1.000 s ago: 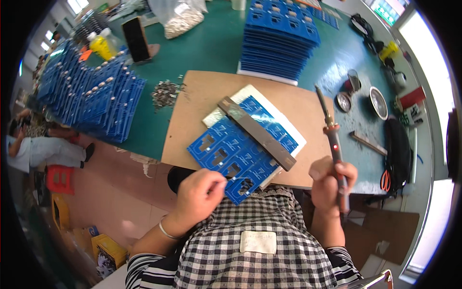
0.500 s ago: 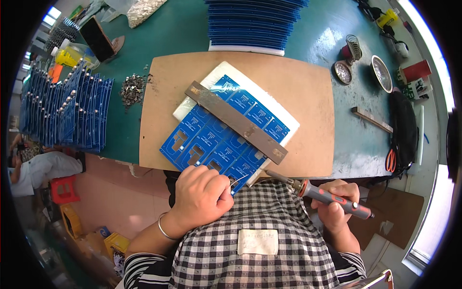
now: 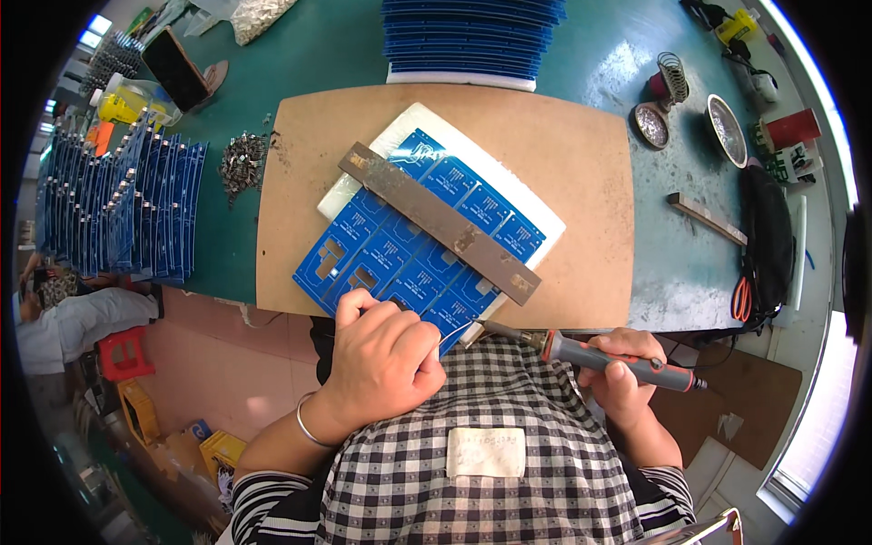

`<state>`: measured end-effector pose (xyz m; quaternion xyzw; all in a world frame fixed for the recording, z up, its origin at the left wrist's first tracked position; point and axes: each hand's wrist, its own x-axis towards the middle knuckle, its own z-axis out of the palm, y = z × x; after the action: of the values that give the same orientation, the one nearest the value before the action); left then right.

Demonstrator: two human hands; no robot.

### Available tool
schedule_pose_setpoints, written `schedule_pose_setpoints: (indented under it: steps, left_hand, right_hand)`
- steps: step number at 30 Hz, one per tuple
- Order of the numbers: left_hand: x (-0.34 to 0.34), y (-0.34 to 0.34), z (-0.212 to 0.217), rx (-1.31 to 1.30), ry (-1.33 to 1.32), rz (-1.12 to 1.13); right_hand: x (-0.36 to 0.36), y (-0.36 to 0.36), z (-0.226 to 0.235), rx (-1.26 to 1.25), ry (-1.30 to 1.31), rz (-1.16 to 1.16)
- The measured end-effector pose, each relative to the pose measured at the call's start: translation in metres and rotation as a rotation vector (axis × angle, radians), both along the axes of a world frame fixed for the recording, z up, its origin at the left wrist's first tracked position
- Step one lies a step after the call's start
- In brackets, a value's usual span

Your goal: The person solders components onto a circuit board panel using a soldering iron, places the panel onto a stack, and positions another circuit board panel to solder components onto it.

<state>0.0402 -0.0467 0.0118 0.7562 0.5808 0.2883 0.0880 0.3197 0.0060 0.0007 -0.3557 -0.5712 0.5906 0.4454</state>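
Right grip (image 3: 627,368) unchanged on soldering iron (image 3: 604,356), view shifted lower

At your twelve o'clock sits a stack of blue boards (image 3: 472,36); at ten, racked boards (image 3: 118,209) and loose metal parts (image 3: 241,163); at two, round tins (image 3: 727,127); at three, orange-handled scissors (image 3: 742,298).
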Motion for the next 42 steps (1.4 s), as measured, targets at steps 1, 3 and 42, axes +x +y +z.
schedule_pose_setpoints:
  steps: [1,3,42]
  left_hand:
    - [0.000,0.000,0.000,-0.003,0.011,-0.001]
    - [0.000,0.000,0.000,-0.004,0.010,0.000]
    - [0.003,0.006,-0.001,0.026,0.078,0.014]
  right_hand:
    - [0.000,0.000,0.000,-0.013,0.010,-0.001]
    - [0.000,0.000,-0.001,-0.014,0.005,0.003]
    - [-0.011,0.012,0.007,0.054,-0.045,-0.005]
